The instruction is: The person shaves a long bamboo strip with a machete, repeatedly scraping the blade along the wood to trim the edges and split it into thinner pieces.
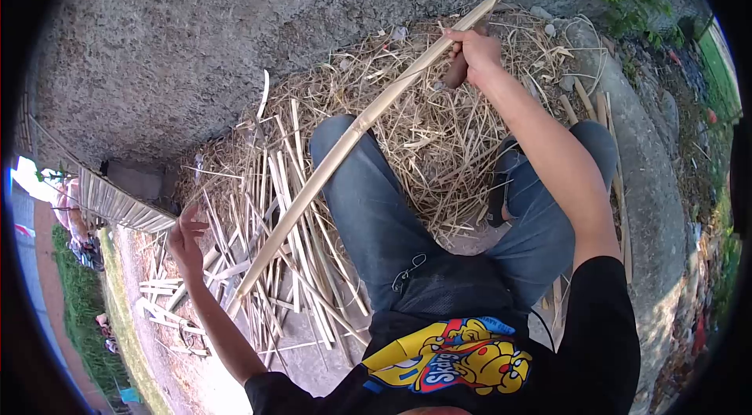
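Observation:
A long split bamboo strip [362, 123] slants across my lap, over one knee, from the lower left to the upper right. My right hand [476, 54] is closed near its upper end, fingers against the strip. The same hand grips a brown wooden handle [456, 72], apparently of a knife; its blade is mostly hidden behind the hand and strip. Out to the left, my left hand [188, 241] is off the strip, its fingers apart and loosely bent, holding nothing.
Thin bamboo strips [301, 258] lie piled on the ground left of my legs. Shavings [427, 156] cover the ground between my knees. A rough wall [235, 15] stands ahead, a slatted bamboo panel [121, 199] at the left, and a stone ledge [646, 180] at the right.

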Motion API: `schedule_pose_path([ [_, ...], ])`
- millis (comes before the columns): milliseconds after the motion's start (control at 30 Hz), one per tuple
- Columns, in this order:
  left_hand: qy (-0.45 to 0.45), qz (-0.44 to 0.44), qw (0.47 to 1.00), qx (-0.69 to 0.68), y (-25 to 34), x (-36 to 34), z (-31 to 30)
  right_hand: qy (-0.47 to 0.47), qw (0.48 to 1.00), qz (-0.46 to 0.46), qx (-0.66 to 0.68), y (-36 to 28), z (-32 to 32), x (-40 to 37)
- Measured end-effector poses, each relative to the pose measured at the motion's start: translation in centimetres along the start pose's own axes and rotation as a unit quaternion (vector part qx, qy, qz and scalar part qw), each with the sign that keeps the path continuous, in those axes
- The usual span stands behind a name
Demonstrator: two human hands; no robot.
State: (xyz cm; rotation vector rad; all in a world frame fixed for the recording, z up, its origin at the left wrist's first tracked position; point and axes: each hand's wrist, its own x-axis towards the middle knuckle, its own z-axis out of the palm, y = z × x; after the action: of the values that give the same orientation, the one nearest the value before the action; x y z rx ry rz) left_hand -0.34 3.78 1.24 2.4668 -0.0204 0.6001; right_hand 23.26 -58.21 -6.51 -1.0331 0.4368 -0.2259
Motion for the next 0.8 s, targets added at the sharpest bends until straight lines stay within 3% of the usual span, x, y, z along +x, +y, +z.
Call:
schedule_pose_path([
  [67,-0.018,-0.097,0.995,-0.006,-3.4,2.0,-4.1,0.014,0.999,-0.016,0.03,-1.0,-0.8,0.1],
  [167,0.082,-0.119,0.989,-0.007,-7.1,4.5,-7.3,0.018,0.999,-0.036,0.02,-2.4,-1.5,0.2],
  [267,0.188,-0.223,0.955,0.048,-9.5,6.6,-10.9,0.033,0.998,-0.054,0.022,-3.5,-2.3,0.6],
  [333,0.286,-0.323,0.901,0.042,-17.0,8.0,-15.4,0.027,0.997,-0.068,0.036,-4.2,-3.3,1.5],
  [400,0.344,-0.428,0.818,0.171,-23.2,8.3,-20.7,0.048,0.995,-0.071,0.057,-4.7,-4.1,1.9],
  [467,0.234,-0.452,0.686,0.52,-25.2,5.0,-23.8,0.06,0.993,-0.083,0.063,-5.1,-5.2,2.9],
  [500,0.17,-0.614,0.693,0.339,-26.7,4.4,-27.6,0.075,0.991,-0.085,0.075,-5.3,-5.7,3.1],
  [533,0.507,-0.525,0.681,0.057,-25.1,2.9,-25.2,0.089,0.988,-0.088,0.088,-5.5,-6.2,3.3],
  [600,0.638,-0.415,0.626,-0.17,-23.8,0.0,-24.1,0.099,0.987,-0.092,0.088,-5.9,-6.7,3.5],
  [633,0.521,-0.417,0.739,-0.092,-24.8,-2.0,-23.4,0.109,0.986,-0.089,0.093,-6.1,-6.9,3.5],
  [667,0.361,-0.457,0.812,-0.038,-27.0,-3.5,-23.6,0.119,0.984,-0.087,0.098,-6.2,-7.0,3.6],
  [700,0.263,-0.462,0.847,-0.031,-26.6,-4.9,-21.5,0.119,0.984,-0.088,0.096,-6.0,-7.2,4.2],
  [767,0.066,-0.548,0.832,0.059,-23.9,-5.9,-15.8,0.117,0.983,-0.082,0.118,-6.1,-7.2,3.9],
  [800,-0.088,-0.555,0.811,0.167,-19.1,-5.7,-11.7,0.114,0.98,-0.079,0.142,-6.2,-7.1,3.8],
])
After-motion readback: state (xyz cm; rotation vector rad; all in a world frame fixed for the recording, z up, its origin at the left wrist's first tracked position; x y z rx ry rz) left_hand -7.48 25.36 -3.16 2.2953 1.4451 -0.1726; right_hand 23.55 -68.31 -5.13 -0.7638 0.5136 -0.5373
